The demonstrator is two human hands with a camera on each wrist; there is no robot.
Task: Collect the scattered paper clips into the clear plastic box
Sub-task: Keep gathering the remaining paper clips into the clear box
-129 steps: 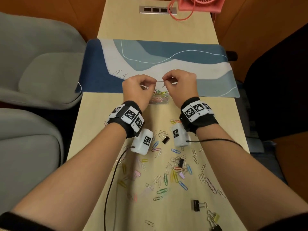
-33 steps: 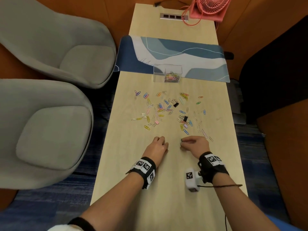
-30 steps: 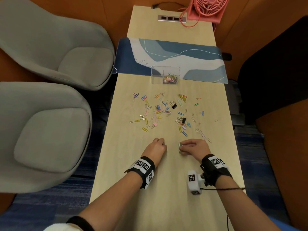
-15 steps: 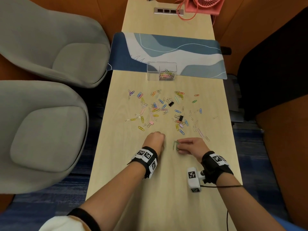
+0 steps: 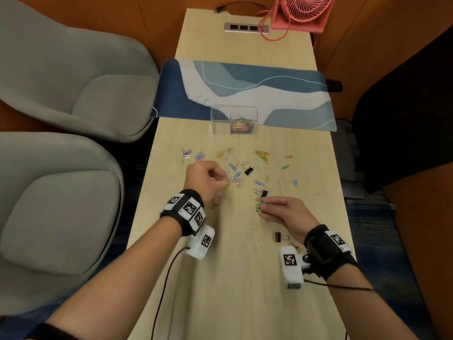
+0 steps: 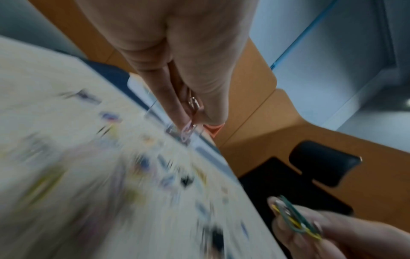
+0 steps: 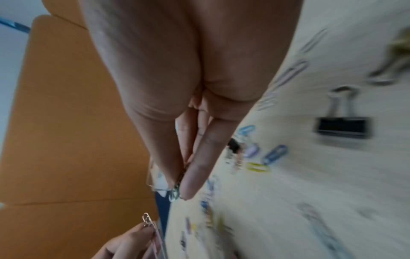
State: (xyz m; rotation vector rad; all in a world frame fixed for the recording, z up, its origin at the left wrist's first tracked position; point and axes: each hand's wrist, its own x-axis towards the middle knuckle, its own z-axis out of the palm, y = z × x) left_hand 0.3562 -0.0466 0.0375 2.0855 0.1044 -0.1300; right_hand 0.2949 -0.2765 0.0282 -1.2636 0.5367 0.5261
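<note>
Several coloured paper clips lie scattered across the middle of the wooden table. The clear plastic box stands at the mat's near edge with a pile of clips in its right end. My left hand hovers over the left part of the scatter and pinches pink and silver clips. My right hand is lifted near the table's middle, with green and yellow clips held between thumb and fingers; they also show in the left wrist view as a small bunch.
Black binder clips lie among the scatter: one in the middle, one by my right fingertips, one near my right wrist. A blue patterned mat lies behind the box. A pink fan stands far back. Grey chairs stand on the left.
Both hands have risen from the near table and moved forward; the left now reaches into the scatter. The right still holds its bunch of clips. The head camera has moved closer.
</note>
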